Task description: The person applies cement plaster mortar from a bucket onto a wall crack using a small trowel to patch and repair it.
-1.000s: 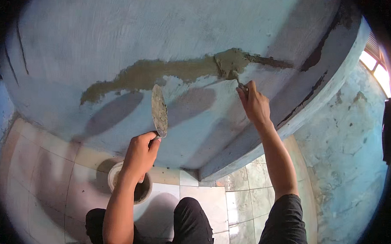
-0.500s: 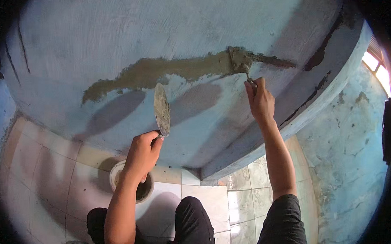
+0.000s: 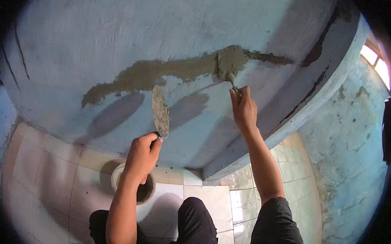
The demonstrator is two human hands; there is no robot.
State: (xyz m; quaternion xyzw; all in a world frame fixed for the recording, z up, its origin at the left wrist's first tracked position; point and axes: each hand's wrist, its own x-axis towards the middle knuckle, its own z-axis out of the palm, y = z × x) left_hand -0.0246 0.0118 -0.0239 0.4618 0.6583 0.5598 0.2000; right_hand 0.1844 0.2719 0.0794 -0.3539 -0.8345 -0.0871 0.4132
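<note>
A band of wet grey mortar [image 3: 163, 69] runs across the blue wall [image 3: 134, 29]. My right hand [image 3: 244, 107] is closed round the handle of a putty knife [image 3: 225, 68], whose mortar-smeared blade lies against the right part of the band. To its right a dark open crack [image 3: 271, 58] carries on along the wall. Lower left, my left hand [image 3: 143, 154] grips a pointed trowel [image 3: 160, 112] by its handle, blade up, with mortar on its face. That trowel stands in front of the wall below the band; its handle is mostly hidden in my fist.
Below my left forearm a whitish bucket [image 3: 147, 195] with a dark inside stands on the tiled floor [image 3: 205, 204]. A blue ledge [image 3: 285, 127] juts out on the right, with dark cracks along it. Beyond it rises a stained blue side wall [image 3: 350, 140].
The putty knife in my right hand has moved left and slightly down along the band, leaving mortar spread over the spot it covered. My left hand with the trowel has hardly moved.
</note>
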